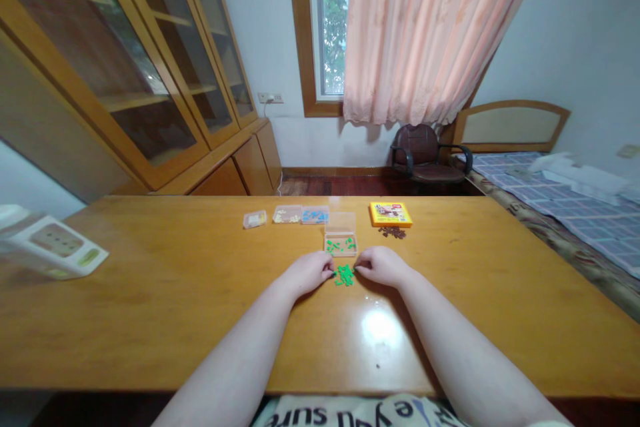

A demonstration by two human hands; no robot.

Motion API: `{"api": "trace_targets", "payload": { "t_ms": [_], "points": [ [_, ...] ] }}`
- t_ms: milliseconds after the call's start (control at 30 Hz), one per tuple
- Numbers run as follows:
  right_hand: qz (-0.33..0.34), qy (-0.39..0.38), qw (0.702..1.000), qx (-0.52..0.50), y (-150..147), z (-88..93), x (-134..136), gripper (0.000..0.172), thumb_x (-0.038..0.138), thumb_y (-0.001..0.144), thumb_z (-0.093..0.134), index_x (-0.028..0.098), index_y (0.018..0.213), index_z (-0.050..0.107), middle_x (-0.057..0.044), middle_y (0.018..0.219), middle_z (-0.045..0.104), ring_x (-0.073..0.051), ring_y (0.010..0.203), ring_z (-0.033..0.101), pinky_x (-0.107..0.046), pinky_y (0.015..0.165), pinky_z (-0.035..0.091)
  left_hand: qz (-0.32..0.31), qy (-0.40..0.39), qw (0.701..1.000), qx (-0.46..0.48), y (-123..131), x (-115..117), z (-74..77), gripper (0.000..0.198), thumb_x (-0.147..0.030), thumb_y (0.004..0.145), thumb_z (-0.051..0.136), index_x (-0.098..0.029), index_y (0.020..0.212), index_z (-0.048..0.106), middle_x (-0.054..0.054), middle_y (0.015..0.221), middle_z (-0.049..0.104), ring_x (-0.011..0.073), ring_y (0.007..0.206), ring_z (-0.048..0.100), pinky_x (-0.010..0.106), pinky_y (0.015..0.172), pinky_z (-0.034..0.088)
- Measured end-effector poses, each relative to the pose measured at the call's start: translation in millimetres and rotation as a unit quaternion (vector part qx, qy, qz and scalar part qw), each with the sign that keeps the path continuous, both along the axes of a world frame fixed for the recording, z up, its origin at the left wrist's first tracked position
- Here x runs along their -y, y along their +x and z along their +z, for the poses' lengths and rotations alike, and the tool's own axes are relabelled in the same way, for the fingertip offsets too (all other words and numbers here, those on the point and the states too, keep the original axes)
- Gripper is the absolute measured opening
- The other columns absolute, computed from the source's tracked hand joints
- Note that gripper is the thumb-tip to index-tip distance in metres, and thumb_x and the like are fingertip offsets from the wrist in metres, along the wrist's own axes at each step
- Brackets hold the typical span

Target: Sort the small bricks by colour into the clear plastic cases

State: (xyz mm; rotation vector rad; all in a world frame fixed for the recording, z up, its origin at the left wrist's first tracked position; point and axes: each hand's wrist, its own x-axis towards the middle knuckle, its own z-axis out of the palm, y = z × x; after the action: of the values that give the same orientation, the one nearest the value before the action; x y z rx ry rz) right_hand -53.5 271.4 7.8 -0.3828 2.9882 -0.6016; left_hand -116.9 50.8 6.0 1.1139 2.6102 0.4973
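Note:
A small heap of bright green plastic pieces (345, 274) lies on the table between my two hands. My left hand (311, 271) rests at the heap's left edge, fingers pinched, with a bit of green at the fingertips. From the right, my right hand (381, 267) reaches to the heap with thumb and forefinger closed together; whatever is between them is too small to make out. Just behind the heap stands a clear plastic box (341, 255), its lid (341, 223) tipped up at the back. More green pieces (334, 246) are scattered inside it.
Behind to the left are a box of pale yellow pieces (287, 215), a box of blue pieces (315, 216) and a small clear box (255, 219). A yellow package (391, 214) lies behind brown pieces (393, 232). A white container (55, 240) stands far left.

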Motion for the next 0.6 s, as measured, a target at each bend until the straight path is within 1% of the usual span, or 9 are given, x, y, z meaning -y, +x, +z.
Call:
{"api": "trace_targets", "payload": {
  "t_ms": [133, 233, 333, 433, 600],
  "points": [
    [-0.009, -0.042, 0.999, 0.001, -1, -3.0, -7, 0.021, 0.033, 0.077, 0.058, 0.024, 0.089, 0.073, -0.002, 0.083, 0.073, -0.016, 0.073, 0.064, -0.023, 0.065, 0.042, 0.005, -0.009, 1.000, -0.002, 1, 0, 3.3, 0.009, -0.027, 0.080, 0.057, -0.020, 0.084, 0.062, 0.004, 0.086, 0.067, 0.0180, 0.077, 0.059, 0.025, 0.066, 0.041],
    [-0.009, -0.049, 0.999, 0.014, -2, -4.8, -11, 0.025, 0.036, 0.073, 0.063, 0.025, 0.093, 0.072, -0.001, 0.084, 0.073, -0.016, 0.072, 0.064, -0.022, 0.062, 0.042, 0.004, -0.010, 1.000, -0.010, 1, 0, 5.3, 0.008, -0.025, 0.081, 0.056, -0.020, 0.083, 0.061, 0.004, 0.085, 0.066, 0.0179, 0.077, 0.059, 0.024, 0.064, 0.040],
    [0.001, -0.036, 0.999, 0.022, -4, -6.4, -14, 0.025, 0.034, 0.074, 0.062, 0.026, 0.094, 0.073, -0.002, 0.088, 0.074, -0.017, 0.076, 0.065, -0.023, 0.064, 0.042, 0.000, -0.005, 1.000, -0.021, 1, 1, 4.9, 0.008, -0.025, 0.082, 0.054, -0.020, 0.082, 0.060, 0.003, 0.085, 0.065, 0.0174, 0.076, 0.059, 0.024, 0.064, 0.040],
    [0.009, -0.015, 1.000, 0.017, -6, -7.8, -15, 0.023, 0.030, 0.077, 0.056, 0.027, 0.090, 0.075, -0.001, 0.088, 0.074, -0.017, 0.077, 0.066, -0.023, 0.067, 0.043, -0.001, -0.003, 1.000, -0.029, 0, 2, 3.3, 0.008, -0.026, 0.082, 0.054, -0.020, 0.082, 0.060, 0.003, 0.084, 0.064, 0.0174, 0.075, 0.058, 0.024, 0.064, 0.040],
    [-0.001, 0.009, 1.000, 0.000, -8, -10.1, -14, 0.022, 0.029, 0.078, 0.055, 0.027, 0.085, 0.075, -0.002, 0.085, 0.074, -0.017, 0.075, 0.065, -0.024, 0.065, 0.042, 0.019, 0.005, 0.999, -0.027, 0, 2, 3.1, 0.009, -0.026, 0.080, 0.056, -0.020, 0.086, 0.061, 0.004, 0.088, 0.065, 0.0174, 0.077, 0.059, 0.024, 0.065, 0.041]
  ]
}}
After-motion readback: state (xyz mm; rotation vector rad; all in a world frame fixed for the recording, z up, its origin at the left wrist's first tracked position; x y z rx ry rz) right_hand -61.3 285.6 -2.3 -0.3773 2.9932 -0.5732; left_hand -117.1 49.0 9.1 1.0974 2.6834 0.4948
